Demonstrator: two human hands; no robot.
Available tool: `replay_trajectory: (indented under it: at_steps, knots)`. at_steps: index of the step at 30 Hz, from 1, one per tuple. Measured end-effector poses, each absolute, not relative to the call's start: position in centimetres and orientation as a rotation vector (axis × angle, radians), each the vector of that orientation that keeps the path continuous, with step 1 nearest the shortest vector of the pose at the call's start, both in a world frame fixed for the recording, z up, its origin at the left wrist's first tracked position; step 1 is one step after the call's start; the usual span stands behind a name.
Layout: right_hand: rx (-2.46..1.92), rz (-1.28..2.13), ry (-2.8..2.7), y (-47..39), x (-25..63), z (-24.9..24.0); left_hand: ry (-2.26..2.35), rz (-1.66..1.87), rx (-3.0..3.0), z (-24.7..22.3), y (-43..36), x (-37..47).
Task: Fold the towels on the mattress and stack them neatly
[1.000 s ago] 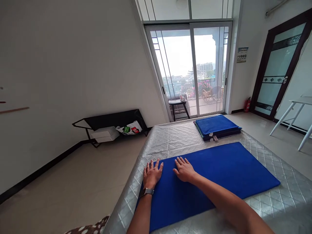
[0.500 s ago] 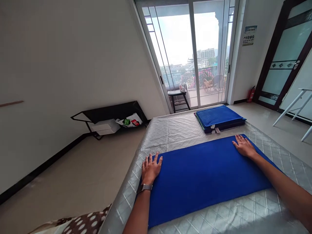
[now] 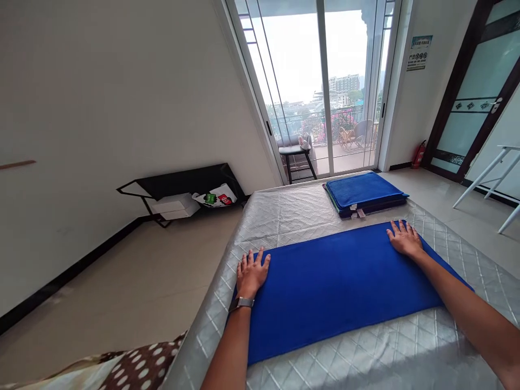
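A blue cloth (image 3: 337, 287) lies spread flat on a silver quilted mattress (image 3: 280, 216). My left hand (image 3: 251, 273) rests on the cloth's far left corner, fingers apart, a watch on its wrist. At the far right corner, my right hand (image 3: 405, 238) lies flat with its fingers spread. Neither hand grips anything. Beyond the cloth sits a stack of folded cloths (image 3: 365, 192), blue on top, with small tags at its near edge.
On the left, a black frame bin (image 3: 182, 181) holds a white box (image 3: 174, 206) and a printed bag (image 3: 217, 197). A dotted brown fabric (image 3: 142, 365) lies lower left. A stool (image 3: 296, 151) stands by the glass door; white legs (image 3: 483, 176) stand at the right.
The view has shifted slightly. My right hand has moved a little left along the cloth's far edge; my left hand stays at its corner.
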State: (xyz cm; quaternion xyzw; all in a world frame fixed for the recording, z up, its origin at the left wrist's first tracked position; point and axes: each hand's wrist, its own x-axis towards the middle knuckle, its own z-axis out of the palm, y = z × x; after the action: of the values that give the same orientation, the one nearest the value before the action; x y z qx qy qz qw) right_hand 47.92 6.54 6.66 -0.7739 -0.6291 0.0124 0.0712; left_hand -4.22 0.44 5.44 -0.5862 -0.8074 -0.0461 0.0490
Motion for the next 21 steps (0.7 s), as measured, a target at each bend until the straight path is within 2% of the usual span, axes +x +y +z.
replay_trajectory:
  at_steps: [6, 10, 15, 17, 21]
  knots:
    - [-2.091, -0.025, -2.057, 5.7, 47.0, 9.5, -2.439, -0.126, -1.798, 5.4, 0.4, -4.2]
    - [-1.978, -0.050, -2.147, 4.5, 42.6, 10.9, -2.427, -0.154, -1.795, 5.1, 0.7, -4.2]
    - [-1.747, 0.009, -2.368, 0.8, 31.5, 9.7, -2.458, -0.169, -1.790, 5.4, 0.8, -4.0]
    - [-1.474, 0.179, -2.539, -1.2, 27.6, 8.7, -2.453, -0.154, -1.784, 5.6, 0.7, -3.9]
    - [-1.296, 0.333, -2.629, -3.6, 26.0, 7.5, -2.444, -0.129, -1.767, 5.8, 0.5, -3.7]
